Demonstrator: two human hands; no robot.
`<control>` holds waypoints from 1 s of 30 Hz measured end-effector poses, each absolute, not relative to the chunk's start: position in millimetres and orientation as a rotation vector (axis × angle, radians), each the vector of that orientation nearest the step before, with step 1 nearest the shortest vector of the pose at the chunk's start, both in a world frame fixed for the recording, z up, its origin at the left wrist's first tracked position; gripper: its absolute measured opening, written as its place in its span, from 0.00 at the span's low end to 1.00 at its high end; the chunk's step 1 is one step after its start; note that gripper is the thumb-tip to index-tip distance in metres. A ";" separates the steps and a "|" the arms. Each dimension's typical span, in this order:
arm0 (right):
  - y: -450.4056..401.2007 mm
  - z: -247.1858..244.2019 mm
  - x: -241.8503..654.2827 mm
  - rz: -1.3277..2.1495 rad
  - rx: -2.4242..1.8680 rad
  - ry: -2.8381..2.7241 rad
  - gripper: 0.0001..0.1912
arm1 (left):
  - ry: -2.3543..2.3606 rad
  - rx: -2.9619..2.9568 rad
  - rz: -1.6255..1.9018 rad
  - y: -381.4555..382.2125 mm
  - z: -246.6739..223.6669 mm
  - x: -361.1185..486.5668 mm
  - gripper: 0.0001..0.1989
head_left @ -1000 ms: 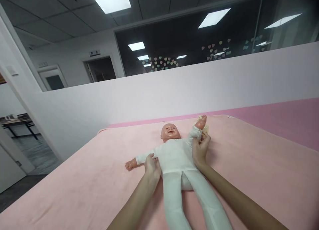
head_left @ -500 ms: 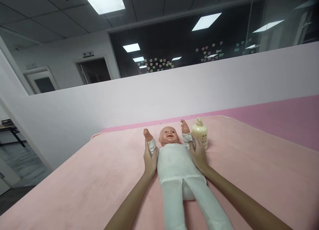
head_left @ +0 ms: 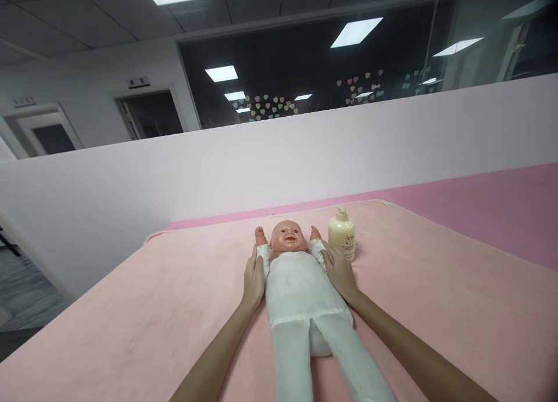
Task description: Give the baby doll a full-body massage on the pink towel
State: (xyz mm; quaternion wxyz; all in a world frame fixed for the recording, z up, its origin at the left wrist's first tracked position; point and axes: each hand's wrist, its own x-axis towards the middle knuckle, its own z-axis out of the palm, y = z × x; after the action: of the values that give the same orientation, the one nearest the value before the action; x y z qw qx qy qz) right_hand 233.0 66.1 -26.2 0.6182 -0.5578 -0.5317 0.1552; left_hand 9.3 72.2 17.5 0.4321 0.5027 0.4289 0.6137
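Note:
A baby doll (head_left: 300, 286) with a white cloth body lies face up on the pink blanket (head_left: 187, 286), its head away from me. My left hand (head_left: 254, 279) is wrapped round the doll's arm on the left, thumb on the white sleeve. Round the other arm, my right hand (head_left: 339, 272) holds the sleeve in the same way. Both doll forearms point up beside its head. Just beyond my right hand stands a cream pump bottle (head_left: 342, 234), partly hidden by the fingers.
Behind the blanket's far edge runs a pink strip (head_left: 479, 196) below a white wall (head_left: 261, 164). Above it is a dark window with heart stickers. Two doors and the floor show at the left.
Both doll arms have moved inward, nearer its head, with my hands still holding them. The whole view has shifted slightly, so the doll and bottle appear further left.

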 end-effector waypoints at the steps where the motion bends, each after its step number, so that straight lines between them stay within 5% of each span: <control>1: 66.4 -26.0 233.4 0.366 -1.299 -1.225 0.20 | 1.067 1.219 1.518 73.0 17.7 9.1 0.18; 22: 73.1 -36.2 234.3 0.407 -1.403 -1.337 0.22 | 1.530 1.790 1.150 98.1 12.0 -13.0 0.19; 30: 63.2 -35.1 242.0 0.548 -1.243 -1.137 0.26 | 1.104 1.396 1.254 102.5 7.8 -21.7 0.20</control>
State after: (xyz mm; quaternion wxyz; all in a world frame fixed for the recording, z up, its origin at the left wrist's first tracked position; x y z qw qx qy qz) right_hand 242.0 63.2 -35.1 0.6328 -0.5433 -0.4969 0.2397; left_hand -21.7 102.5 7.8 0.4637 0.5682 0.4493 0.5102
